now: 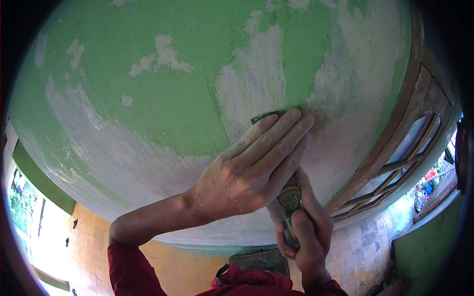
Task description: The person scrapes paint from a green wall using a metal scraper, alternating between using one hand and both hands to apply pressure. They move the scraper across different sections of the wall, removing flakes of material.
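Note:
A green wall [187, 113] with peeled, pale patches fills most of the head view. My right hand [312, 237] is wrapped round the handle of a paint scraper [290, 200], low and right of the middle. The scraper's dark blade edge [264, 117] meets the wall at a patch of bared plaster. Across the blade lies my left hand [247, 170], its fingers stretched out and flat, pointing up and right. It hides most of the blade. Paint crumbs dot the back of that hand and the wrist.
To the right is a brown wooden frame with glass panes [410, 143]. An orange-yellow tiled floor [192, 269] runs below the wall, with a dark mat-like piece [261, 259] near my body. Bright openings show at both sides.

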Action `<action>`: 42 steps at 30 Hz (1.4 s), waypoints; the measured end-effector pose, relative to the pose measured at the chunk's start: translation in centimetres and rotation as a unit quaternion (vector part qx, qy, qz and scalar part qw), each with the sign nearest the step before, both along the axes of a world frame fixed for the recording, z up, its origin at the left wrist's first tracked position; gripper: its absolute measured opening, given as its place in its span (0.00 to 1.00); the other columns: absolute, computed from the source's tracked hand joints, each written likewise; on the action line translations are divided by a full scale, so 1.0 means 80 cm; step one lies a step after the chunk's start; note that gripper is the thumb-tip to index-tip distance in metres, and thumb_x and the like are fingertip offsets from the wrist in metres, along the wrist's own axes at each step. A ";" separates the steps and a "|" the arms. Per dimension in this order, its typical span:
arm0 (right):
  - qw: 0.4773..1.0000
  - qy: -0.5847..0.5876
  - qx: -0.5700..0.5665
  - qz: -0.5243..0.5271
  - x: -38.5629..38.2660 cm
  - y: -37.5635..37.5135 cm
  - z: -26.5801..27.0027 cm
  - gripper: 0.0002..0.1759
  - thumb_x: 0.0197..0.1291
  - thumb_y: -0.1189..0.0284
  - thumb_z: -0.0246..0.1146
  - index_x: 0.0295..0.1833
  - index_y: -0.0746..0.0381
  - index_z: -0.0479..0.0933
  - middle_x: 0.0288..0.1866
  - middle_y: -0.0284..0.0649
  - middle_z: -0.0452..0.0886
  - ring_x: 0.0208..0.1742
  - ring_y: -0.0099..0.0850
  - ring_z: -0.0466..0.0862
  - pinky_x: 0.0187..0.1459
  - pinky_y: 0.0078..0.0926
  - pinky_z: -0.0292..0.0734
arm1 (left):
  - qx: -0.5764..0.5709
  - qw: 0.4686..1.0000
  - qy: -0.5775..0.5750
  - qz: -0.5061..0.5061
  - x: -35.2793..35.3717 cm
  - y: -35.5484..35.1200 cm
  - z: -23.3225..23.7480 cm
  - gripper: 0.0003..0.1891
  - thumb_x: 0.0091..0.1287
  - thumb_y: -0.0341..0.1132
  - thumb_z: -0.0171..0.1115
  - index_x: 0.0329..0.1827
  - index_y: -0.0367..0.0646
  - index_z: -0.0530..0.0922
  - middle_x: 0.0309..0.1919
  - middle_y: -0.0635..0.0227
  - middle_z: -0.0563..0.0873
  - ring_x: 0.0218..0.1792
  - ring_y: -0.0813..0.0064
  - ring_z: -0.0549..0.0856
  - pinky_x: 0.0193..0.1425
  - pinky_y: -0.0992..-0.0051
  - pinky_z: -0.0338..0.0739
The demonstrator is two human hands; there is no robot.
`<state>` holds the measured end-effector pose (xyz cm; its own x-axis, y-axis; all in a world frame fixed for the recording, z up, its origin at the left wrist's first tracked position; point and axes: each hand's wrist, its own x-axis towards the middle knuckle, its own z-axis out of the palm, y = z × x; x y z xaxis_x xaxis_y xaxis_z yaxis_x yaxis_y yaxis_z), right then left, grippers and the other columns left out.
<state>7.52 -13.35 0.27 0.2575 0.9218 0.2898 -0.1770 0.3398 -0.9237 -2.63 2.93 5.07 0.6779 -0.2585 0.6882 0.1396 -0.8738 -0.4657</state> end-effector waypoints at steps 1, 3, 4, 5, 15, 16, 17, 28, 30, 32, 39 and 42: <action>1.000 -0.002 0.001 0.000 0.001 -0.003 -0.001 0.35 0.77 0.74 0.43 0.86 0.69 0.48 0.35 0.38 0.77 0.19 0.15 0.65 0.20 0.14 0.62 | 0.000 1.000 -0.004 0.002 0.001 -0.001 0.003 0.21 0.65 0.27 0.66 0.62 0.32 0.83 0.70 0.52 0.80 0.71 0.55 0.80 0.71 0.56 0.82; 1.000 0.012 0.001 -0.017 -0.001 -0.011 -0.004 0.34 0.78 0.73 0.43 0.86 0.69 0.48 0.35 0.37 0.77 0.19 0.15 0.65 0.20 0.14 0.62 | -0.009 1.000 0.006 -0.006 0.001 -0.003 -0.005 0.22 0.65 0.27 0.66 0.62 0.31 0.83 0.70 0.52 0.80 0.71 0.55 0.80 0.71 0.56 0.82; 1.000 0.007 0.006 -0.017 0.000 -0.010 0.000 0.34 0.78 0.73 0.43 0.86 0.69 0.48 0.35 0.37 0.77 0.19 0.15 0.65 0.20 0.14 0.62 | -0.013 1.000 0.011 -0.014 0.002 -0.002 -0.005 0.22 0.65 0.27 0.66 0.63 0.31 0.82 0.70 0.51 0.81 0.71 0.56 0.80 0.71 0.57 0.82; 1.000 -0.008 -0.005 -0.016 0.001 -0.010 0.006 0.34 0.77 0.73 0.43 0.86 0.69 0.49 0.34 0.37 0.76 0.19 0.15 0.65 0.20 0.14 0.62 | -0.011 1.000 0.007 -0.015 0.003 -0.002 -0.005 0.22 0.65 0.27 0.66 0.63 0.31 0.82 0.70 0.51 0.81 0.71 0.56 0.80 0.71 0.57 0.82; 1.000 -0.026 0.005 -0.016 0.013 -0.005 0.004 0.34 0.75 0.76 0.43 0.85 0.69 0.53 0.34 0.36 0.76 0.19 0.14 0.66 0.20 0.15 0.61 | -0.012 1.000 -0.008 0.007 0.009 -0.004 -0.005 0.24 0.64 0.27 0.66 0.64 0.31 0.82 0.71 0.52 0.80 0.73 0.55 0.79 0.72 0.55 0.79; 1.000 -0.024 0.001 -0.014 0.012 -0.005 0.002 0.34 0.75 0.76 0.43 0.85 0.69 0.53 0.34 0.36 0.76 0.19 0.14 0.66 0.20 0.15 0.61 | -0.017 1.000 -0.006 0.004 0.008 -0.006 -0.006 0.24 0.64 0.27 0.66 0.65 0.32 0.81 0.72 0.52 0.79 0.73 0.56 0.79 0.73 0.55 0.78; 1.000 -0.014 -0.002 -0.021 0.009 -0.003 -0.002 0.34 0.75 0.77 0.42 0.85 0.70 0.53 0.34 0.36 0.76 0.18 0.14 0.66 0.20 0.15 0.61 | -0.020 1.000 -0.003 0.006 0.007 -0.008 -0.007 0.24 0.64 0.27 0.66 0.65 0.32 0.81 0.72 0.52 0.79 0.73 0.56 0.79 0.73 0.55 0.78; 0.999 -0.015 0.008 -0.028 0.011 0.001 -0.004 0.34 0.73 0.77 0.43 0.84 0.71 0.55 0.32 0.37 0.76 0.17 0.15 0.65 0.18 0.16 0.60 | -0.034 0.999 0.006 0.007 0.006 -0.006 -0.008 0.25 0.64 0.28 0.65 0.66 0.32 0.80 0.73 0.53 0.78 0.75 0.55 0.77 0.73 0.55 0.78; 1.000 -0.014 -0.008 -0.020 0.015 -0.002 0.003 0.34 0.72 0.77 0.43 0.83 0.72 0.56 0.32 0.38 0.77 0.16 0.15 0.64 0.18 0.16 0.60 | -0.021 1.000 0.004 0.009 0.007 -0.003 -0.006 0.25 0.64 0.28 0.65 0.66 0.32 0.80 0.72 0.52 0.78 0.74 0.55 0.77 0.72 0.55 0.78; 1.000 -0.017 0.000 -0.021 0.019 0.004 -0.004 0.34 0.72 0.77 0.43 0.83 0.72 0.56 0.32 0.38 0.77 0.16 0.15 0.64 0.18 0.16 0.60 | -0.015 1.000 0.009 0.015 0.009 -0.003 -0.007 0.25 0.64 0.28 0.65 0.65 0.32 0.81 0.72 0.52 0.79 0.74 0.55 0.77 0.72 0.55 0.79; 1.000 -0.015 0.008 -0.021 0.025 0.013 0.000 0.34 0.72 0.77 0.43 0.83 0.72 0.56 0.31 0.37 0.77 0.16 0.15 0.65 0.18 0.16 0.61 | -0.026 1.000 -0.012 0.005 0.012 -0.006 0.005 0.24 0.64 0.28 0.65 0.64 0.30 0.81 0.71 0.51 0.79 0.73 0.54 0.79 0.72 0.54 0.78; 0.999 -0.021 0.010 -0.024 0.019 0.000 -0.005 0.34 0.73 0.77 0.42 0.83 0.71 0.56 0.31 0.38 0.77 0.16 0.15 0.65 0.18 0.16 0.61 | -0.033 0.999 -0.014 0.002 0.012 -0.008 -0.006 0.24 0.63 0.28 0.65 0.64 0.29 0.81 0.71 0.50 0.79 0.73 0.54 0.78 0.72 0.54 0.78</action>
<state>9.07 -13.31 -0.12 0.2883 0.9025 0.3199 -0.1221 0.3660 -0.9226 -1.70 2.29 4.59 0.6598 -0.2084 0.7220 0.1555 -0.9021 -0.4025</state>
